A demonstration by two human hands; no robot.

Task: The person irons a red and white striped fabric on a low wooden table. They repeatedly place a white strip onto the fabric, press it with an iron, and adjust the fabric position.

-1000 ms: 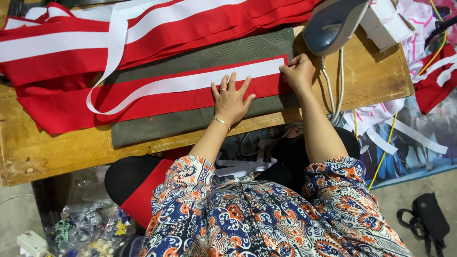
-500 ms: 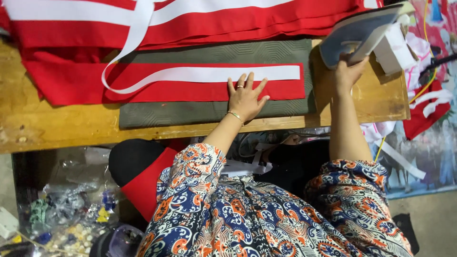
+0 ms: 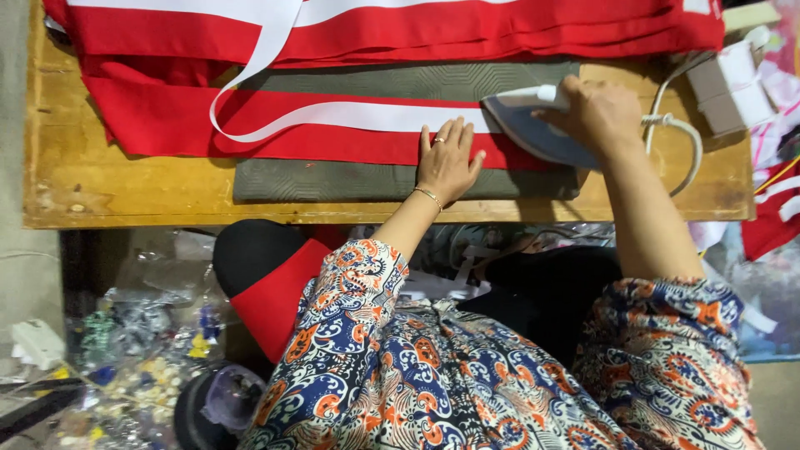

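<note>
Overhead, head view only: a wooden table (image 3: 100,196) carries a grey pad (image 3: 350,179), taken as the landmark. Across the pad lies a red cloth (image 3: 167,125) with a white ribbon (image 3: 375,117) running along it; left of the pad's middle the ribbon curls up in a loop toward a folded stack of red and white fabric (image 3: 467,33) at the table's far edge. Left hand (image 3: 448,162) lies flat on the red cloth near the pad's right half, fingers spread narrow and straight, fingertips (image 3: 454,129) touching the ribbon's lower edge; a ring and a thin bracelet show on it. It grips nothing, only presses down. Right hand (image 3: 596,112) is closed around the handle of an iron (image 3: 525,125), fingers wrapped tight. The iron sits at the pad's right end, its pointed nose on the ribbon and aimed left toward the left hand, just beside that hand's fingertips but apart from them. A white cord (image 3: 679,133) loops from the iron's rear over bare wood right of the pad. Beyond the pad's right end, at the table corner, stands a small grey box (image 3: 733,83). Near side of the pad, below the table edge: patterned sleeves (image 3: 400,367), a red and black bundle (image 3: 267,283), and clear bags of small bits (image 3: 142,350) on the floor to the left.
</note>
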